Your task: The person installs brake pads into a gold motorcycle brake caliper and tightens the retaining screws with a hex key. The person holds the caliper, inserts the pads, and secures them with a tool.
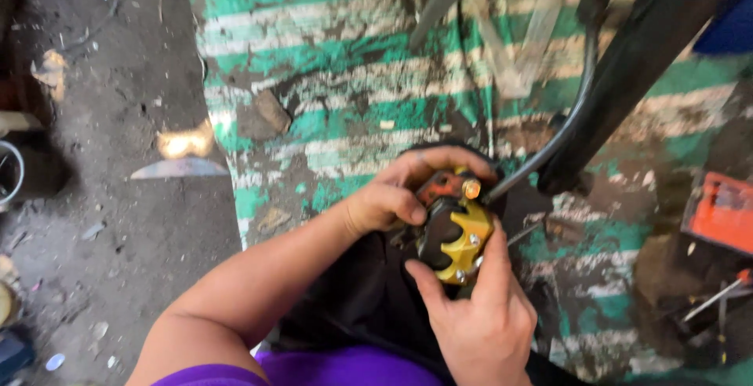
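Gold-coloured brake caliper gripped between both hands over a green striped mat.

Left hand is curled shut over the caliper's orange top; right hand cups it from below, thumb and forefinger pinching the body. A black hose runs off beyond the fingers. Inspection seems underway; turning it likely needs a firm two-handed hold.

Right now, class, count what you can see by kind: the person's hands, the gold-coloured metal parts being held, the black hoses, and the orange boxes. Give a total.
Hands: 2, left hand and right hand
Gold-coloured metal brake caliper, held by both hands: 1
Black rubber hose running from the caliper: 1
Orange plastic box at the right edge: 1
Total: 5
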